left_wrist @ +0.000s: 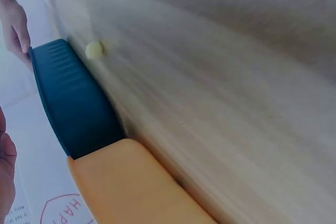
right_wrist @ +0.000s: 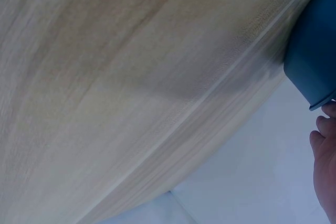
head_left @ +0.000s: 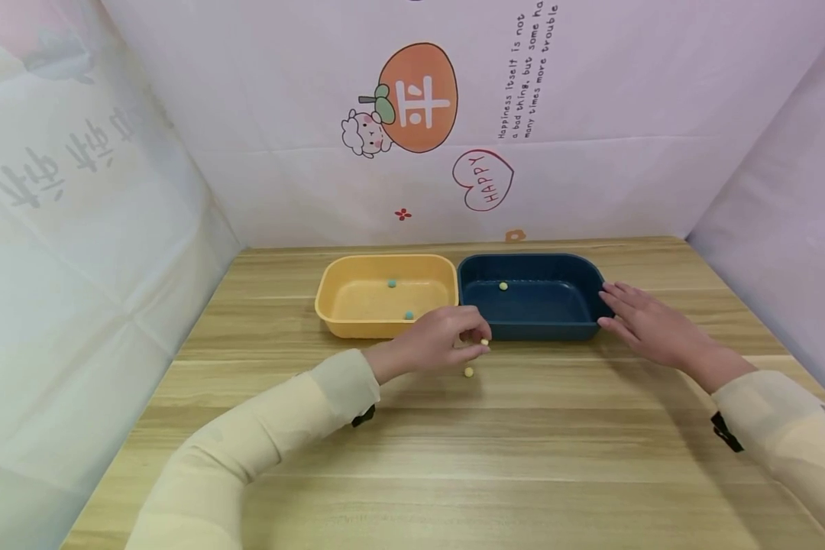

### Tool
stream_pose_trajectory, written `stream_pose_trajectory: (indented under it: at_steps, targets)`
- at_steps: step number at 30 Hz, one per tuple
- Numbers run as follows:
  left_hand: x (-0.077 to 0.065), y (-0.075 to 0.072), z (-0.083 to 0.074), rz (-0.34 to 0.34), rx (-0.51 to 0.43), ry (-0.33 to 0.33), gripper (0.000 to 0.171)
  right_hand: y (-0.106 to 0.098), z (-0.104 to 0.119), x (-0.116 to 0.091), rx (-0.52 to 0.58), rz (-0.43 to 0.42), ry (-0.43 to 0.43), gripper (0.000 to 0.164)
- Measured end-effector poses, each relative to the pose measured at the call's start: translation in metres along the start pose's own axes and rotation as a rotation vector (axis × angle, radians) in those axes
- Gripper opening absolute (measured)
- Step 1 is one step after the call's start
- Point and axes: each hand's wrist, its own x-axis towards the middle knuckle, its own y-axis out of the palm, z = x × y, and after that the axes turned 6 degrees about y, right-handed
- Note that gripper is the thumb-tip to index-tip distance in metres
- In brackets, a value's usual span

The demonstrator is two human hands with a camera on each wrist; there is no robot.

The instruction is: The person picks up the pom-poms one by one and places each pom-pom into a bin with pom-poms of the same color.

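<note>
My left hand [head_left: 447, 336] pinches a small yellow ball [head_left: 485, 342] between thumb and fingertips, just in front of the blue bin [head_left: 543, 332]. On the table below it lies another yellow ball [head_left: 469, 372], which also appears in the left wrist view. A third yellow ball [head_left: 503, 286] is inside the blue bin, toward its back left. With its fingers fairly straight, my right hand [head_left: 649, 325] touches that bin's right end. The yellow bin [head_left: 325, 309] stands against the blue one on the left. Inside it are two blue balls [head_left: 392, 283], one partly cut off by the front rim.
Both bins stand on a wood-grain table [head_left: 412, 466] near its back edge. Behind it hangs a white printed cloth [head_left: 591, 153], and similar cloth [head_left: 110, 290] covers the left side and the right.
</note>
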Motion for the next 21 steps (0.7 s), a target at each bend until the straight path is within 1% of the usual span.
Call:
stream_pose_trajectory:
  at_steps: [3,6,10,14,21]
  targets:
    - [0.006,-0.002,0.003,-0.022,0.006,0.017,0.010,0.000,0.000,0.000,-0.004,-0.006,-0.010,0.063]
    - [0.012,-0.005,0.006,-0.045,0.045,0.028,0.011,0.001,0.000,0.000,0.000,-0.006,-0.010,0.063]
    - [0.021,-0.008,0.009,-0.047,0.076,-0.010,0.013,0.001,-0.001,0.000,-0.001,-0.014,-0.013,0.063]
    - [0.029,-0.010,0.011,-0.049,0.059,-0.046,0.012,0.001,-0.002,0.000,-0.008,-0.021,-0.019,0.063]
    - [0.043,-0.010,0.020,-0.085,0.077,-0.024,0.014,0.002,-0.003,0.000,-0.012,-0.028,-0.029,0.062]
